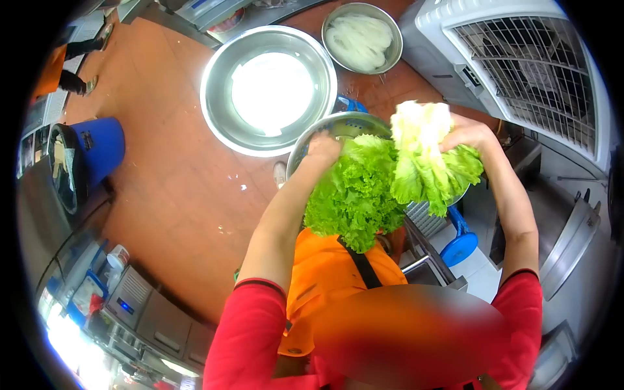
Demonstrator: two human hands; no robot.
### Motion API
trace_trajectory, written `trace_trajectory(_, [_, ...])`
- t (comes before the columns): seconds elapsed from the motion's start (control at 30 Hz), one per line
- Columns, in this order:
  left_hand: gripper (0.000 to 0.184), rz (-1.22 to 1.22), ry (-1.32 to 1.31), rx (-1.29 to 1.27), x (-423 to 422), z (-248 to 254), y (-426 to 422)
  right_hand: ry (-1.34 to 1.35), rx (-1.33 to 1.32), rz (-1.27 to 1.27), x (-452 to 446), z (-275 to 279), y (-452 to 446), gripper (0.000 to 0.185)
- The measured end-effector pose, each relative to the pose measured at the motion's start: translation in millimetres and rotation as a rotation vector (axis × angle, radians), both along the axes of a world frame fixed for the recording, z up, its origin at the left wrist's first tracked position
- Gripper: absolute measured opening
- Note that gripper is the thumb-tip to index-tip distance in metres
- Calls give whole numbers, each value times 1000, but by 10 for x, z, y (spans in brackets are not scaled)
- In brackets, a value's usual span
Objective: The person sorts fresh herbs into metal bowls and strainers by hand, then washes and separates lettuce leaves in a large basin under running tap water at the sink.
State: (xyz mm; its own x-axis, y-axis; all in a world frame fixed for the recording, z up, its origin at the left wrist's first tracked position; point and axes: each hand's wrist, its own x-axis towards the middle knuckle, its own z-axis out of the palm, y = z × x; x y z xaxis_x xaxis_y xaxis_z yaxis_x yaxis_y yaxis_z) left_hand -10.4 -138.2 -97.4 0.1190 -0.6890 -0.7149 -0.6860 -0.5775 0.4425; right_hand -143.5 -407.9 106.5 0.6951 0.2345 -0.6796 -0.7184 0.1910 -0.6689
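My right hand (467,132) is closed around a bunch of lettuce leaves (426,153), pale stem ends up and green frilly edges hanging down. These leaves are over the right side of a metal colander (356,121). Inside the colander's left rim, my left hand (324,148) is curled in beside a large frilly green lettuce (357,192). Its fingertips are hidden, so what they hold cannot be made out. The lettuce covers much of the colander and reaches toward my orange apron (325,266).
A wide metal basin (218,97) with bright glare inside stands ahead, beside a bowl of pale white strips (357,42). An air cooler (520,58) is at right, with a blue stool (459,249) below. At left are a blue bin (103,146) and another person's legs (78,49).
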Motion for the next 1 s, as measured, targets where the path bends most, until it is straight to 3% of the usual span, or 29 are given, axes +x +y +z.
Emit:
trace_trajectory(0.03, [47, -70, -7, -16, 13, 36, 61, -16, 18, 93, 172, -17, 42, 83])
trace_trajectory(0.13, [40, 336, 57, -217, -218, 85, 296, -27, 136, 393, 634, -284, 248, 80])
trace_trajectory(0.17, [38, 272, 182, -170, -208, 213, 356, 29, 78, 472, 761, -390, 363, 75])
trace_trajectory(0.2, [37, 208, 307, -125, -162, 400, 384, -77, 174, 633, 908, -624, 508, 74])
trace_trajectory(0.23, [37, 141, 433, -81, -153, 519, 432, -56, -228, 867, 1040, -622, 677, 79])
trace_trajectory(0.27, [37, 135, 344, -132, -203, 543, 535, -29, -460, 943, 1067, -689, 805, 92])
trace_trajectory(0.37, [43, 132, 159, -212, -266, 565, 763, 171, -902, 1194, 1085, -907, 1345, 81])
trace_trajectory(0.47, [55, 149, 145, -195, -171, 562, 877, 106, -1084, 1015, 977, -1038, 1581, 51])
trace_trajectory(0.57, [55, 168, 156, -253, -181, 499, 939, -156, -1295, 931, 703, -1187, 1594, 39])
trace_trajectory(0.67, [54, 171, 168, -272, -168, 486, 923, -886, -1436, 837, 579, -1140, 1647, 29])
trace_trajectory(0.8, [53, 220, 166, -290, -195, 388, 969, -526, -1317, 1012, 591, -1313, 1486, 17])
trace_trajectory(1.0, [51, 222, 161, -308, -178, 316, 956, -308, -1326, 1226, 734, -1594, 1613, 23])
